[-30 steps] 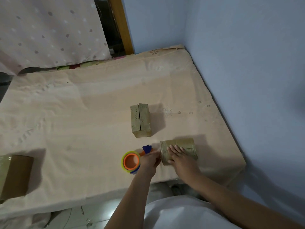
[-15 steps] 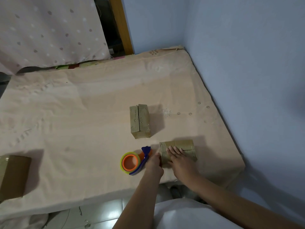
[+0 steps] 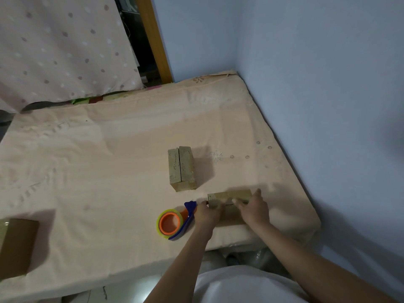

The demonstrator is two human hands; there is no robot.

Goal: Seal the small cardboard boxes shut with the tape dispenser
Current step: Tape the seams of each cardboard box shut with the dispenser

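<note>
both hands [image 3: 254,212] cover the near box's [image 3: 229,195] top; left box [image 3: 16,246] cut off at frame edge.
</note>
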